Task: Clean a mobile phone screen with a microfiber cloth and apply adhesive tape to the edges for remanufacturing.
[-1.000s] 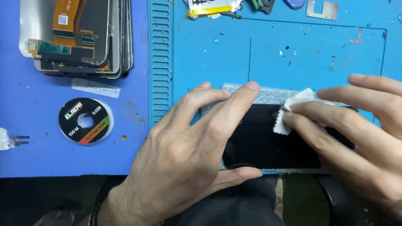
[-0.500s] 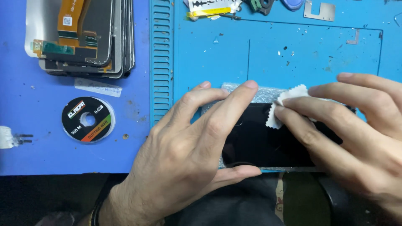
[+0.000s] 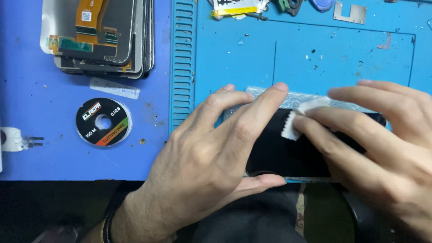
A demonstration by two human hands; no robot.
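A black phone screen [image 3: 288, 155] lies flat at the near edge of the blue work mat [image 3: 315, 67], on a strip of bubble wrap [image 3: 297, 96]. My left hand [image 3: 207, 166] presses down on the screen's left end, fingers spread over the top and thumb along the near edge. My right hand [image 3: 378, 144] covers the right part and pins a small white wipe [image 3: 299, 119] against the glass under its fingertips.
A stack of phone display panels [image 3: 99, 36] with orange flex cables lies at the back left. A black spool of cutting wire [image 3: 103, 122] and a tape strip [image 3: 114, 88] sit on the purple mat. Small metal parts and a yellow-labelled piece lie along the far edge.
My right hand has slid the white wipe leftward across the screen toward my left fingers. The left hand has stayed in place.
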